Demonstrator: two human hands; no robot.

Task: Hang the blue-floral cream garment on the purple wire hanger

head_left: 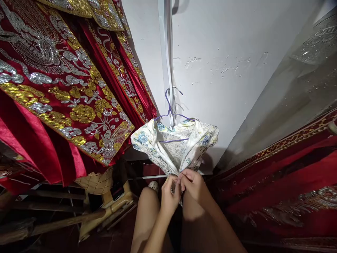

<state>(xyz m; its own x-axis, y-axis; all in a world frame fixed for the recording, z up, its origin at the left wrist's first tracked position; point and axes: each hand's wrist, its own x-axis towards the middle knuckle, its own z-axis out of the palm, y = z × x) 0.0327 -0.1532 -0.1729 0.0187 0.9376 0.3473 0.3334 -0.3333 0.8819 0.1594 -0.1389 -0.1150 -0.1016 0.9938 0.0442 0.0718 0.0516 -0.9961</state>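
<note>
- The floral-print garment (147,138) is hanging just below the centre of the frame, its shoulders spreading over a purple hanger (176,141); the hanger's hook is showing above, beside a white strap (170,75) running down the pale wall (223,88).
- My left hand (170,198) is working at bottom centre, thumb and fingers pinching the garment's front.
- My right hand (193,184) is meeting it just to the right, fingertips closing on the front edge; the two hands are almost touching.
- Whatever is lying between my fingertips, button or other fastener, is too small and covered to tell.
- State of progress, judging from this view: the garment is already sitting on the hanger. The front edges are coming together at my fingers, while the neck and chest above are gaping in a V and showing the pale inside. Below my hands the cloth is mostly hiding, so I cannot tell whether anything there is fastened.
- A red robe with gold and silver embroidery (83,112) is filling the upper left; a woven basket-like item (96,181) and a wooden frame (116,207) are showing at lower left.
- Red cloth with patterned trim (284,182) is running along the lower right.
- My bare legs (147,211) are framing the work at bottom centre, a pale perforated shoe (153,185) showing just beyond.
- No brand, label or writing is reading clearly anywhere; the wall marks are looking like flaking paint.
</note>
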